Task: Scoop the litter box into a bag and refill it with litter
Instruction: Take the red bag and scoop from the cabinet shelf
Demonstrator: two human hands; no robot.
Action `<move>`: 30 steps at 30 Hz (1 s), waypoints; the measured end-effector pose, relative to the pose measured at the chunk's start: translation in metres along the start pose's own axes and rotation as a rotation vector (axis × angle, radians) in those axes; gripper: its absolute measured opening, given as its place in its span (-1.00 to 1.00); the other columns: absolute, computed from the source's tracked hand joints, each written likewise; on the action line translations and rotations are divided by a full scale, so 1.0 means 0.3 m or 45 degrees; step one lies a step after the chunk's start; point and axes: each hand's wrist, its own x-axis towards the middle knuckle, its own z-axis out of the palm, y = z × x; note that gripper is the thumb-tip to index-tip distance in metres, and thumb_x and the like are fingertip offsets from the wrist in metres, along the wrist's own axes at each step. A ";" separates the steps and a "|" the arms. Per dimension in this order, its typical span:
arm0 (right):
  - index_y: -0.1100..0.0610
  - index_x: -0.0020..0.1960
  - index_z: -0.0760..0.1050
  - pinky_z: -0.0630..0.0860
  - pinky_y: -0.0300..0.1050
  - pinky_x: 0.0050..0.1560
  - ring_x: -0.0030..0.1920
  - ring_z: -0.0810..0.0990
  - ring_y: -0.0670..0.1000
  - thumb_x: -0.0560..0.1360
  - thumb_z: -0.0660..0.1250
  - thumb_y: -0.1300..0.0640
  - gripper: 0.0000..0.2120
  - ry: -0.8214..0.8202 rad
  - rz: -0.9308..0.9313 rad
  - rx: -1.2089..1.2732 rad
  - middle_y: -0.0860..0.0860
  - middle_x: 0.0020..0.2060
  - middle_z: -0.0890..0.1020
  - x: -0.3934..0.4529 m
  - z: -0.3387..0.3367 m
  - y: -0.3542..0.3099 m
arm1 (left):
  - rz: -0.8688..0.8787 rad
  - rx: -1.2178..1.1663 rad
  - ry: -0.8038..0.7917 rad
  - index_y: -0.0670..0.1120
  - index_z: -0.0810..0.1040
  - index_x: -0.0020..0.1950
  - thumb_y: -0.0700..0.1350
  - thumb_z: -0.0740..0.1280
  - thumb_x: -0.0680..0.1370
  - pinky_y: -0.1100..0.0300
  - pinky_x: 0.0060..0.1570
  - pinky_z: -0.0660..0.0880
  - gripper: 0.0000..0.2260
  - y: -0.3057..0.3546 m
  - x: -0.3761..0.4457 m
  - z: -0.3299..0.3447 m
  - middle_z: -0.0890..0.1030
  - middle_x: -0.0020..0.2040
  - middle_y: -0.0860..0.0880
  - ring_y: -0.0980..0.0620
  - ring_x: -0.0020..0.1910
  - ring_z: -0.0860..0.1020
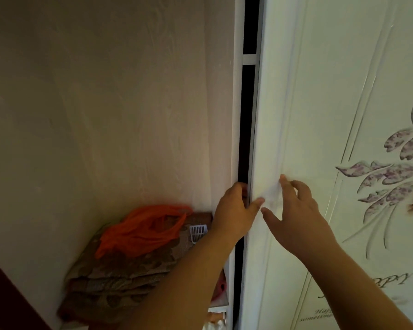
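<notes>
Orange plastic marks the bag [142,231], which lies crumpled on a stack of folded brown patterned fabric [119,277] at lower left, close against the pale wood-grain wall [105,103]. Just right of the bag, also on the fabric, lies a white slotted scoop [198,232], partly hidden behind the person's left wrist. The litter box itself cannot be seen. The left hand [234,215] reaches up to the near edge of a white sliding door [296,115], its fingers curled round that edge into the dark gap [244,139] between door and frame, thumb pressed on the door's front. The right hand [296,217] is just beside it, open, its fingers spread and laid flat against the door's face, the fingertips blurred. The door carries raised curved lines, a purple leaf motif [391,172] toward the right and cursive lettering [398,282] lower down, too soft to read in full. Below the left forearm, something pink [221,287] shows on a white shelf [218,307] inside the opening. A dark red-brown edge [7,289] cuts across the bottom left corner.
</notes>
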 end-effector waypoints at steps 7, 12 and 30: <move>-0.01 0.33 0.53 0.58 -0.08 0.02 0.08 0.63 0.00 0.58 0.25 -0.17 -0.60 0.012 -0.086 0.028 -0.05 0.19 0.61 -0.012 -0.057 0.032 | 0.034 0.107 0.001 0.02 0.41 0.47 0.17 0.39 0.59 0.00 0.23 0.58 -0.49 0.043 -0.051 -0.046 0.58 0.32 0.00 0.03 0.21 0.59; -0.11 0.13 0.62 0.51 -0.15 -0.11 -0.12 0.64 -0.08 0.57 0.25 -0.16 -0.74 -0.111 -0.182 0.199 -0.17 -0.04 0.68 -0.003 -0.064 0.039 | -0.046 0.116 -0.102 0.08 0.36 0.54 0.02 0.39 0.62 0.18 0.22 0.56 -0.51 0.009 -0.138 -0.135 0.53 0.35 0.08 0.14 0.21 0.56; -0.03 0.54 0.26 0.44 -0.17 0.26 0.36 0.48 -0.01 0.58 0.31 -0.08 -0.43 -0.670 -0.452 0.213 -0.06 0.43 0.39 0.103 0.494 -0.121 | -0.627 0.427 0.090 0.11 0.48 0.42 0.05 0.35 0.63 -0.01 0.38 0.46 -0.65 -0.629 -0.326 -0.448 0.46 0.39 0.04 0.05 0.33 0.47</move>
